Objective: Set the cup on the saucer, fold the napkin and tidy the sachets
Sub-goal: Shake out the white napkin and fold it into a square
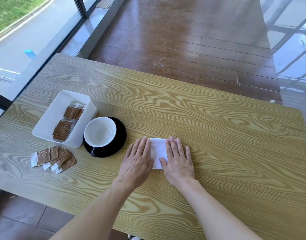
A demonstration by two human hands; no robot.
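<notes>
A folded white napkin [157, 151] lies flat on the wooden table [218, 135]. My left hand [137, 161] presses its left side, palm down, fingers spread. My right hand [179, 159] lies flat on its right side. To the left, a cup [100, 132], black outside and white inside, stands on a black saucer [120, 135] with its handle toward me. Several brown sachets [53, 157] lie fanned on the table near the left front. More sachets [63, 129] lie in two groups inside a white tray [50, 118].
The table's far edge meets a brown wooden floor [174, 40]. A glass wall with a dark frame [83, 13] runs along the left. The table's right half is bare wood.
</notes>
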